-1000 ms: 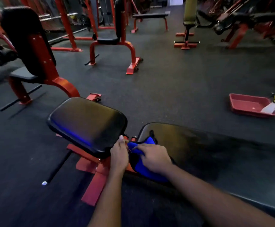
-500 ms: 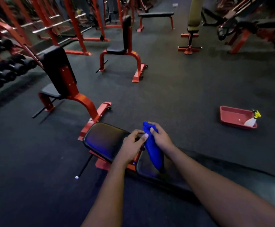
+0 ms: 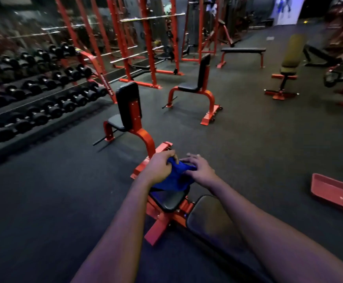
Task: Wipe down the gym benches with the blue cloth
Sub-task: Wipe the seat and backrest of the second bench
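Blue cloth (image 3: 174,178): bunched between both hands in the head view, held just above the seat of the nearest bench (image 3: 170,200).
Left hand (image 3: 159,167): fingers curled round one end of the cloth, gripping it.
Right hand (image 3: 200,170): laid over the cloth's other end; the fingers are blurred, so a grip cannot be told.
Back pad (image 3: 209,217): black, below the right forearm.
Floor: red tray (image 3: 334,193) at right, dumbbell rack (image 3: 33,94) at left.

You've got rows of black dumbbells (image 3: 44,94) racked along your left, tall red steel squat racks (image 3: 150,48) behind them, and a shallow red plastic tray (image 3: 330,193) on the dark rubber floor (image 3: 248,150) off right.
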Demonstrator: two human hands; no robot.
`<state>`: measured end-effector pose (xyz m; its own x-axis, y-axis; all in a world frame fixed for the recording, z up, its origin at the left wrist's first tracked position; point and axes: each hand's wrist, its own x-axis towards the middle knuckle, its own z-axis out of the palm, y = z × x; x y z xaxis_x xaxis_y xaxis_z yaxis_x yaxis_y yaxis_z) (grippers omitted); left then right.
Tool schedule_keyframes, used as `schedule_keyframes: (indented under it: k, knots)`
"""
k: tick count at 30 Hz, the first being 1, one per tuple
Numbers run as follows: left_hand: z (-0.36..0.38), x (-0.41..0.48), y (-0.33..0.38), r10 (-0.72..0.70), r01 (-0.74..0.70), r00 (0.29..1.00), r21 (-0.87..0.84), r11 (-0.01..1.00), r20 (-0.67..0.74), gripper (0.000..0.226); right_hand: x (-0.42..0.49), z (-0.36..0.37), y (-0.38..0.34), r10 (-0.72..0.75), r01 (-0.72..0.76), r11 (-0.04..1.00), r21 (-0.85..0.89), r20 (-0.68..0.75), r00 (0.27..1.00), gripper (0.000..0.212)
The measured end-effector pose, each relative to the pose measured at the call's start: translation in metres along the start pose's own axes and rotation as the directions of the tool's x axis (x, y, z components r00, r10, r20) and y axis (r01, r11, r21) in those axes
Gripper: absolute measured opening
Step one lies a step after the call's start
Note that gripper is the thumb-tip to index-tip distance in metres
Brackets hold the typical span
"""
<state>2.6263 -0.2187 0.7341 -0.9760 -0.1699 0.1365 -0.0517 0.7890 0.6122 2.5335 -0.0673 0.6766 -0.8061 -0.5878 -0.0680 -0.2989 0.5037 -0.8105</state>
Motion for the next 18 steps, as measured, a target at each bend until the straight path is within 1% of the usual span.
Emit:
schedule_keyframes:
  k: [2,3,5,6,7,9,10,11,13,14,16,17,18]
  knots:
    - [-0.018,-0.010,-0.010,-0.002,0.001,0.999,-0.020,1.000,-0.036,0.038,0.001,0.009,-0.024,-0.032,0.029,0.999,0.037,0.089,0.996,0.029]
    - [-0.026,-0.016,-0.015,-0.009,0.006,0.998,-0.039,0.999,-0.066,0.037,0.002,0.016,-0.033,-0.058,0.051,0.997,0.064,0.111,0.992,0.021]
    - [-0.050,-0.031,-0.027,-0.053,0.040,0.985,-0.078,0.996,-0.164,0.033,0.008,0.033,-0.057,-0.131,0.119,0.988,0.098,0.130,0.983,0.018]
    - [-0.059,-0.038,-0.034,-0.100,0.081,0.976,-0.101,0.992,-0.192,0.034,0.009,0.040,-0.066,-0.168,0.154,0.981,0.115,0.125,0.978,0.019]
    - [-0.071,-0.047,-0.045,-0.162,0.141,0.966,-0.117,0.983,-0.202,0.040,0.011,0.049,-0.080,-0.213,0.195,0.970,0.142,0.123,0.969,0.018]
    - [-0.090,-0.066,-0.072,-0.320,0.304,0.938,-0.135,0.943,-0.130,0.057,0.015,0.066,-0.101,-0.280,0.255,0.944,0.211,0.100,0.955,0.019]
    - [-0.098,-0.076,-0.084,-0.390,0.381,0.917,-0.111,0.918,-0.081,0.057,0.017,0.074,-0.111,-0.293,0.264,0.935,0.236,0.095,0.951,0.020]
    - [-0.105,-0.085,-0.097,-0.436,0.432,0.898,-0.069,0.899,-0.059,0.052,0.017,0.079,-0.121,-0.303,0.271,0.927,0.258,0.094,0.948,0.022]
    - [-0.121,-0.106,-0.119,-0.467,0.471,0.877,0.012,0.882,-0.113,0.029,0.023,0.098,-0.140,-0.291,0.243,0.923,0.298,0.129,0.948,0.027]
    - [-0.134,-0.117,-0.130,-0.466,0.476,0.869,0.022,0.879,-0.167,0.022,0.027,0.113,-0.153,-0.271,0.211,0.924,0.318,0.160,0.949,0.027]
    - [-0.151,-0.127,-0.141,-0.445,0.459,0.858,-0.007,0.889,-0.259,0.023,0.031,0.130,-0.167,-0.214,0.133,0.926,0.352,0.204,0.955,0.017]
    - [-0.169,-0.136,-0.153,-0.431,0.443,0.850,-0.032,0.896,-0.303,0.023,0.034,0.148,-0.182,-0.210,0.117,0.926,0.359,0.232,0.950,0.014]
    - [-0.178,-0.139,-0.157,-0.417,0.424,0.850,-0.052,0.904,-0.322,0.023,0.035,0.156,-0.187,-0.207,0.109,0.927,0.359,0.248,0.946,0.020]
